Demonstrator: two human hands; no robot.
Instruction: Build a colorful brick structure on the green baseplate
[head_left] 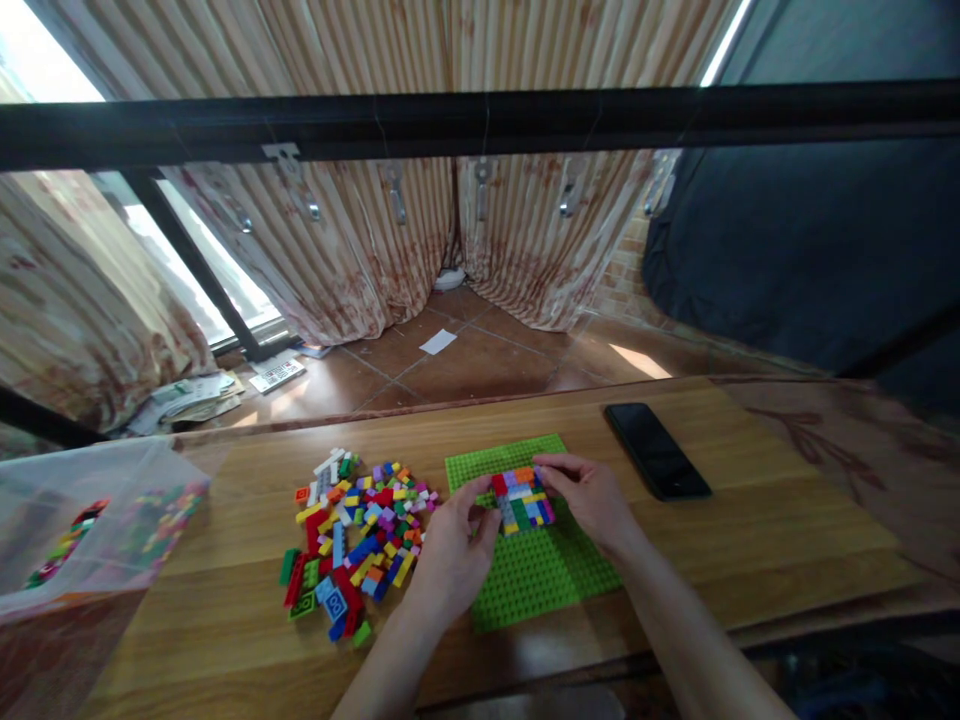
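Note:
A small panel of joined toy bricks (523, 503), in red, orange, blue, yellow, green and other colours, is over the upper part of a green studded baseplate (544, 580). At the panel's left edge, my left hand (459, 545) grips it with bent fingers. My right hand (590, 500) pinches the upper right corner between thumb and fingers. Whether the panel is pressed onto the studs or held just above them, I cannot tell. Left of the baseplate spreads a pile of loose toy bricks (364, 530) in many colours and sizes.
A black phone (657, 450) lies on the wooden table (757, 520) right of the baseplate. At the far left stands a translucent plastic bin (105, 500) with bricks inside. A dark rail (480, 120) crosses in front of patterned curtains (360, 260). Papers (187, 398) lie on the floor.

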